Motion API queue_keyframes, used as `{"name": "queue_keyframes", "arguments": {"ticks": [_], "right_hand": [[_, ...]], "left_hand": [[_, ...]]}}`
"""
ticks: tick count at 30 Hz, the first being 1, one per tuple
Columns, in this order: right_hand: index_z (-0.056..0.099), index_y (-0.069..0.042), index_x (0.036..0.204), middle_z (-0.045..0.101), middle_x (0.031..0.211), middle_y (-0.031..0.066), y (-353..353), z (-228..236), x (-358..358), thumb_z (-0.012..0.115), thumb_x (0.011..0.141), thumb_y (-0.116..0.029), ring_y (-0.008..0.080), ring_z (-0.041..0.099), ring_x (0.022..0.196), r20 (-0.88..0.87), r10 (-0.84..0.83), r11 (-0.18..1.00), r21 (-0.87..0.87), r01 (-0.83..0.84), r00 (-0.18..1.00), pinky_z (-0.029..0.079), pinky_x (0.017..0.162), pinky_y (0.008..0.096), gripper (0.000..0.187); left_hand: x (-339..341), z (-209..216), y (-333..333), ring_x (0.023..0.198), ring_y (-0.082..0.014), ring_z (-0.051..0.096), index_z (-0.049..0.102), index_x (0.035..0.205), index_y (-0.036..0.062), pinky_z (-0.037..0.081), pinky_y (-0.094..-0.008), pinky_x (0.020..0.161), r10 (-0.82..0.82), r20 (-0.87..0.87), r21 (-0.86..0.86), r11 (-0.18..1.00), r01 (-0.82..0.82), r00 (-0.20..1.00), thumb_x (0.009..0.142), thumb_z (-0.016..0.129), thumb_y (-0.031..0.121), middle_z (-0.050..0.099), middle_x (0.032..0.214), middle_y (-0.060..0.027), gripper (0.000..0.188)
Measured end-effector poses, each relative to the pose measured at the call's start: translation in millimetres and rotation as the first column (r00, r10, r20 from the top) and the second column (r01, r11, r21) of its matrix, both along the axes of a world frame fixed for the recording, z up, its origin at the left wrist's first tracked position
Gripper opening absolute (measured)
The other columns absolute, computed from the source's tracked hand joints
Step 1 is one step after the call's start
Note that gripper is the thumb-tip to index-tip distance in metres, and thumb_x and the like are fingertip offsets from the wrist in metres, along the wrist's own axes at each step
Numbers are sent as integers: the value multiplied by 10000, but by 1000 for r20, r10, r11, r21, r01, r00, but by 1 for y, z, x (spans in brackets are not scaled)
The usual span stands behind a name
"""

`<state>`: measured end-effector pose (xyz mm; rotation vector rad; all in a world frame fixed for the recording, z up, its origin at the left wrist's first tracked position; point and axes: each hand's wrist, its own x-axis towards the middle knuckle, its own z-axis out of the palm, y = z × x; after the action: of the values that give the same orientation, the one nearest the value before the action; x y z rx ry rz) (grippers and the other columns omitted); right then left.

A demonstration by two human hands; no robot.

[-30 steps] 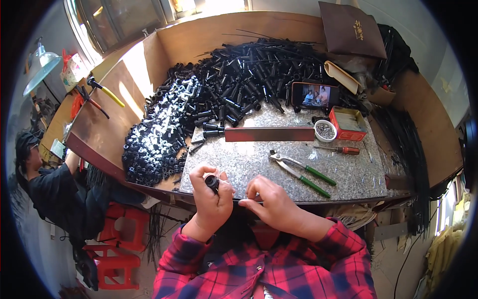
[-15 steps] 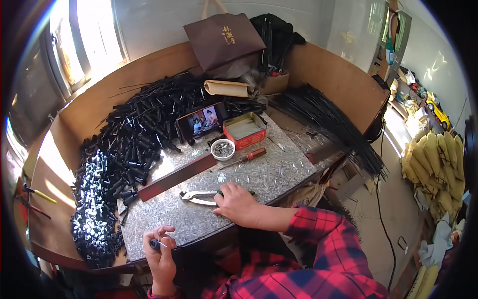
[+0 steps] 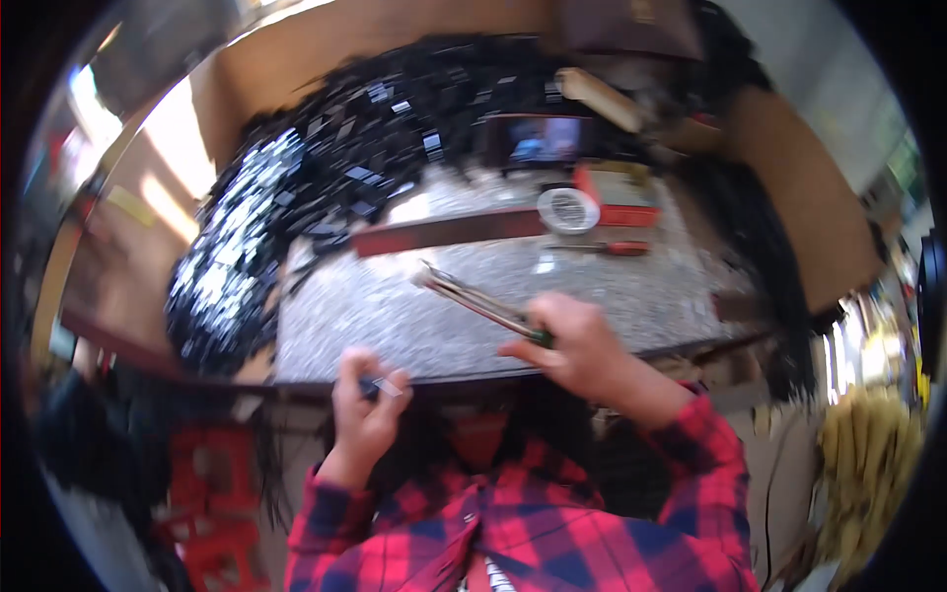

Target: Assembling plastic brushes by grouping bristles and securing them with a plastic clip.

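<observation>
My right hand (image 3: 580, 343) is closed around the green-gripped handles of a pair of pincers (image 3: 475, 303). They are lifted over the speckled tabletop (image 3: 395, 321), and their jaws point up and left. Lower on the left, by the table's front edge, my left hand (image 3: 365, 412) pinches a small black cylindrical part (image 3: 370, 388). A thin metal pin sticks out of this part toward the right. Motion blur smears both hands and the pincers, so how far the jaws stand apart is hard to make out.
A dark red bar (image 3: 444, 235) lies across the tabletop. Beyond its right end are a white bowl of small metal pieces (image 3: 569, 210), a red tin (image 3: 636, 215), a red-handled screwdriver (image 3: 624, 249) and a propped phone (image 3: 543, 140). Black parts (image 3: 345, 148) pile up behind and left.
My right hand has raised the pincers off the tabletop, and their handles have come closer together. My left hand still holds the black part. The whole view has swung, shifting the table within it.
</observation>
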<state>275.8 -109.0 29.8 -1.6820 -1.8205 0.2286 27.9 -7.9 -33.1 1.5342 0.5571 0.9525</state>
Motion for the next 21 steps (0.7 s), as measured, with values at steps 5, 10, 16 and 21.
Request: {"name": "queue_keyframes", "arguments": {"ticks": [5,10,16,21], "right_hand": [[505,-20,852,529,1044,170,-8,14,-10,754,678,-204,337,555,962,348,-61,984,178,-2,935,419,872,469,355],[567,13,1033,451,1275,152,1,9,-11,693,798,-241,366,404,1285,674,-242,906,414,-85,699,159,1096,612,368],[568,21,1093,429,1322,141,2,7,-17,666,817,-258,364,374,1313,736,-175,923,354,-151,654,137,1101,619,405],[569,12,1022,470,1228,147,2,9,-21,684,782,-240,356,465,1201,633,-57,975,202,-94,772,236,1069,590,367]], "left_hand": [[7,2,-4,497,-32,412,323,1041,104,320,-181,480,29,-72,107,994,-21,997,683,794,-24,429,554,47,605],[4,2,-4,467,-20,403,301,1112,100,302,-172,462,-37,14,33,999,36,999,635,876,124,431,530,56,748],[18,-6,-5,554,-38,500,337,1160,87,396,-190,511,30,-13,-24,999,-30,999,598,899,236,540,661,16,809],[23,-3,-5,680,-96,594,482,1029,67,482,-248,605,209,-101,175,966,-190,973,601,892,268,583,815,-26,626]]}}
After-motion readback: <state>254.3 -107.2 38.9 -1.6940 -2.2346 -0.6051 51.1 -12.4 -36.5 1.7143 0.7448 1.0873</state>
